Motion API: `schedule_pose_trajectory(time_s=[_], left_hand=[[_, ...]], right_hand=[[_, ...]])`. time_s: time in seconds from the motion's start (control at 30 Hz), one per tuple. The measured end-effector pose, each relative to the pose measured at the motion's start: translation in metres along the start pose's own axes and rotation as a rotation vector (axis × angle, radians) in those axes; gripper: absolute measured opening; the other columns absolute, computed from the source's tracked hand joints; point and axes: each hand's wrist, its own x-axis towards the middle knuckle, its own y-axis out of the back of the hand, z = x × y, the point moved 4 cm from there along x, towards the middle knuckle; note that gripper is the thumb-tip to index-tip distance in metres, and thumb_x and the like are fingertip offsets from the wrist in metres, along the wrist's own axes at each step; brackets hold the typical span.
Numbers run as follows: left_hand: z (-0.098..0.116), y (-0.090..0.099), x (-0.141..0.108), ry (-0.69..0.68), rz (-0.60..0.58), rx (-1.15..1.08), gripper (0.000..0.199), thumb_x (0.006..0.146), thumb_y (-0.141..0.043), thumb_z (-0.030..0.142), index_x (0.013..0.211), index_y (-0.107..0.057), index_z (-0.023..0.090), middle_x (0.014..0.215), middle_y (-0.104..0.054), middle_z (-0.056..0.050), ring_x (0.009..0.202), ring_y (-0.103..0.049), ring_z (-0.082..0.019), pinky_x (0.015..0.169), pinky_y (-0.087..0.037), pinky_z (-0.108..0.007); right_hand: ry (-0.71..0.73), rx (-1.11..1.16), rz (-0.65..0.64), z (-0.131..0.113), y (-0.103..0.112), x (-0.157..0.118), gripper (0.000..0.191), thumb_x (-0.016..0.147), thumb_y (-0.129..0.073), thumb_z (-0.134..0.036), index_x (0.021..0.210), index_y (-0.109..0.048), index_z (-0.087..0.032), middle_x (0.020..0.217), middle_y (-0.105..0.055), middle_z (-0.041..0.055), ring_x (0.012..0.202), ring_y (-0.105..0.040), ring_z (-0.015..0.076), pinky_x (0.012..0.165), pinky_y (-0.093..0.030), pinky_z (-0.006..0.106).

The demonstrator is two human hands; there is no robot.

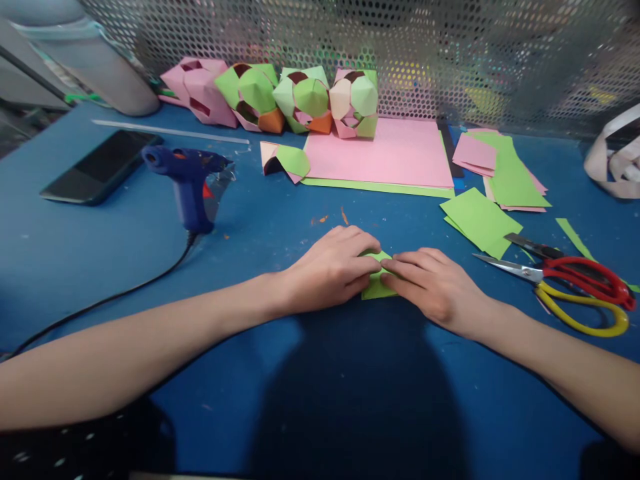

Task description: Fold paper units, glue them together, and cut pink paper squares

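Paper (379, 289), in a small light green piece, is held on the blue counter (215, 387) just right of the centre of the frame. Its left part is covered by the bent fingers of the left hand (345, 265), its right part by the fingertips of the right hand (435, 283). In each grip the fingers are bunched and rested on the piece (the 2 hands are almost touching); whether it is pinched against either thumb cannot be told.

At the upper left, a blue glue gun (186, 187) is placed beside a dark phone (103, 167). Across the upper middle, 4 folded paper shapes (260, 87) are lined up, with pink sheets (380, 160) stacked below. At the right, scissors (536, 274) with 1 red and 1 yellow handle are laid near green squares (480, 217).
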Motion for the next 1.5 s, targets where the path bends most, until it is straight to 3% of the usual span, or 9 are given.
schedule_pose_trajectory(time_s=[0.17, 0.4, 0.6, 0.87, 1.03, 1.17, 1.33, 1.5], left_hand=[[0.000, 0.002, 0.001, 0.015, -0.058, -0.067, 0.019, 0.088, -0.052, 0.017, 0.099, -0.068, 0.016, 0.106, -0.063, -0.012, 0.096, -0.057, -0.022, 0.085, -0.047, -0.039], [0.002, 0.006, 0.003, 0.034, -0.152, -0.112, 0.026, 0.089, -0.058, 0.033, 0.109, -0.064, 0.017, 0.114, -0.060, -0.013, 0.103, -0.055, -0.024, 0.090, -0.046, -0.041], [0.008, 0.006, 0.002, -0.023, -0.199, -0.071, 0.024, 0.089, -0.058, 0.027, 0.109, -0.062, 0.015, 0.118, -0.060, -0.014, 0.108, -0.056, -0.027, 0.093, -0.046, -0.044], [0.016, 0.005, 0.001, -0.096, -0.106, 0.030, 0.019, 0.087, -0.055, 0.019, 0.102, -0.061, 0.009, 0.122, -0.061, -0.021, 0.117, -0.056, -0.030, 0.100, -0.046, -0.046], [0.023, 0.005, 0.001, -0.108, -0.224, 0.194, 0.015, 0.089, -0.050, 0.019, 0.096, -0.062, 0.012, 0.122, -0.061, -0.019, 0.113, -0.058, -0.029, 0.096, -0.047, -0.047], [0.021, 0.009, 0.002, -0.017, -0.308, 0.265, 0.013, 0.088, -0.055, 0.027, 0.087, -0.061, 0.015, 0.110, -0.062, -0.016, 0.104, -0.060, -0.029, 0.089, -0.047, -0.046], [0.014, 0.013, 0.001, 0.062, -0.281, 0.293, 0.027, 0.084, -0.059, 0.043, 0.084, -0.060, 0.016, 0.103, -0.060, -0.015, 0.096, -0.059, -0.030, 0.086, -0.045, -0.048], [0.013, 0.012, -0.001, 0.065, -0.284, 0.323, 0.029, 0.084, -0.056, 0.044, 0.086, -0.059, 0.016, 0.104, -0.060, -0.016, 0.095, -0.059, -0.031, 0.090, -0.043, -0.050]], right_hand=[[0.003, 0.007, 0.008, 0.000, 0.000, 0.000, 0.027, 0.096, -0.048, -0.019, 0.118, -0.064, -0.017, 0.123, -0.065, 0.0069, 0.111, -0.054, 0.0218, 0.089, -0.043, 0.038], [-0.026, 0.027, -0.017, 0.000, -0.001, 0.001, 0.026, 0.097, -0.048, -0.020, 0.118, -0.064, -0.017, 0.123, -0.066, 0.0060, 0.110, -0.055, 0.0198, 0.089, -0.043, 0.038], [-0.064, 0.084, 0.038, 0.001, -0.001, 0.002, 0.025, 0.097, -0.047, -0.021, 0.113, -0.065, -0.017, 0.119, -0.067, 0.0070, 0.109, -0.057, 0.0185, 0.090, -0.044, 0.036], [-0.028, 0.008, 0.046, 0.003, 0.001, 0.000, 0.026, 0.095, -0.045, -0.015, 0.113, -0.064, -0.012, 0.119, -0.066, 0.0114, 0.108, -0.058, 0.0209, 0.088, -0.042, 0.038], [-0.045, 0.039, 0.002, 0.005, 0.007, 0.000, 0.026, 0.094, -0.043, -0.013, 0.107, -0.065, -0.013, 0.114, -0.068, 0.0100, 0.100, -0.058, 0.0197, 0.088, -0.041, 0.039], [-0.103, 0.063, -0.066, 0.007, 0.019, -0.001, 0.024, 0.093, -0.043, -0.011, 0.095, -0.067, -0.014, 0.098, -0.070, 0.0081, 0.085, -0.057, 0.0176, 0.087, -0.040, 0.038], [-0.035, -0.101, -0.115, 0.002, 0.027, -0.002, 0.028, 0.088, -0.045, -0.005, 0.070, -0.062, -0.017, 0.067, -0.061, 0.0028, 0.066, -0.046, 0.0154, 0.095, -0.036, 0.040], [0.012, -0.243, -0.126, -0.008, 0.027, -0.001, 0.029, 0.085, -0.047, -0.004, 0.063, -0.059, -0.019, 0.058, -0.053, 0.0009, 0.060, -0.043, 0.0156, 0.101, -0.034, 0.040]])
